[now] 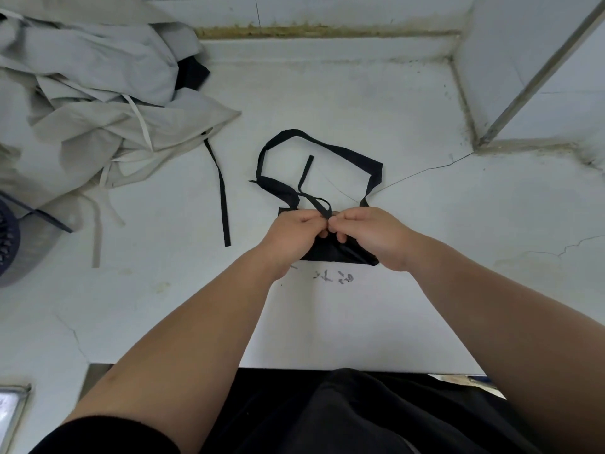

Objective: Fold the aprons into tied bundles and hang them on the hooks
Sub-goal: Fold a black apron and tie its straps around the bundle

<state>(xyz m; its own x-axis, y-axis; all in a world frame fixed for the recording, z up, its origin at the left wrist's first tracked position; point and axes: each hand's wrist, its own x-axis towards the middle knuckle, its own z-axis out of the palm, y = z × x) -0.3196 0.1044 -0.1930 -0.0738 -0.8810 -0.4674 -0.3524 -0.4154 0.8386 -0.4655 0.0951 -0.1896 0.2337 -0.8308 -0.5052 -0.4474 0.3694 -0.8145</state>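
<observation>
A black apron (330, 252) lies folded into a small bundle on the white counter, mostly hidden under my hands. Its neck loop (353, 155) spreads out on the counter beyond the bundle. My left hand (294, 235) and my right hand (373, 232) meet above the bundle, and both pinch a thin black tie strap (322, 204) that crosses over itself in a small loop. One loose end of the strap (306, 170) points away from me.
A heap of pale grey aprons (98, 103) fills the back left, with a long black strap (221, 188) trailing from it. A grey perforated basket (13, 240) sits at the left edge. A wall corner with a metal strip (530, 83) rises at the right.
</observation>
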